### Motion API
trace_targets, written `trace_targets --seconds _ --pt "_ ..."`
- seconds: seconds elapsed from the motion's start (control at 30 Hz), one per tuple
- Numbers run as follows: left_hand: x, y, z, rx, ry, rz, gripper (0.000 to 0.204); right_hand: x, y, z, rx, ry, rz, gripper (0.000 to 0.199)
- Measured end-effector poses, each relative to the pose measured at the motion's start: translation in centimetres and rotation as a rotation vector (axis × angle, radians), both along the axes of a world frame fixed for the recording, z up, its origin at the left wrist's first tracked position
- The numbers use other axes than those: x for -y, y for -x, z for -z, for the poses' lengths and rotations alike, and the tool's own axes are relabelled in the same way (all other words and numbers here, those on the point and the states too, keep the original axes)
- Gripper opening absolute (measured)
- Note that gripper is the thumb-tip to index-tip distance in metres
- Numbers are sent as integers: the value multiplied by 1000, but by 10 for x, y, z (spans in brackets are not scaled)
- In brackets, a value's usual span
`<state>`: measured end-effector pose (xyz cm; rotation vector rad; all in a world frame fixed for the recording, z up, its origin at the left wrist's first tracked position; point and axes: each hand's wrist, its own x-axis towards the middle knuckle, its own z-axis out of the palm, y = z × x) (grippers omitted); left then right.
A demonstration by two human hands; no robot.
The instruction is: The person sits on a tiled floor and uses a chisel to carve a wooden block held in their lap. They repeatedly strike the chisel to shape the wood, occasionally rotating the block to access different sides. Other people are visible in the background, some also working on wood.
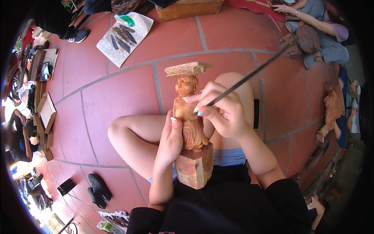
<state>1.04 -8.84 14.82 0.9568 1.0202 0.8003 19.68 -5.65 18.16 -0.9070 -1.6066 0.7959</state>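
A tall carved wooden figure (pixel 189 117) stands upright on its square block base between my crossed legs. My left hand (pixel 171 138) grips its lower body from the left side. My right hand (pixel 224 111) is closed like a pen grip on a long thin metal carving tool (pixel 249 76), whose tip meets the figure's upper body just below the head. The tool's handle slants up to the right. A flat uncarved slab tops the figure.
A white cloth (pixel 124 37) with several dark tools lies on the red tiled floor ahead. A wooden box (pixel 189 8) sits beyond it. Another person (pixel 321 29) sits at the upper right, and another carving (pixel 333 107) is at the right. Dark sandals (pixel 98 190) lie lower left.
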Motion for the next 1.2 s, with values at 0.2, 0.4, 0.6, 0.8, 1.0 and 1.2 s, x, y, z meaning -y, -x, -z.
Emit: trace_targets --seconds 0.2,0.4,0.6,0.8,1.0,1.2 --pt "1 3 -2 -17 -8 22 68 -3 -2 -1 127 -21 2 25" --pt "-2 2 -3 -22 -20 10 69 -1 1 -4 16 -3 0 26" --pt "1 6 1 5 5 56 68 -2 -4 1 84 -9 -25 25" --pt "0 3 -2 -8 -48 26 66 3 2 -2 -41 49 15 18" --pt "2 -2 -3 -42 -128 -22 64 2 1 5 17 4 51 13" --pt "5 -2 -11 -64 -103 7 63 0 -3 -9 49 92 72 13"
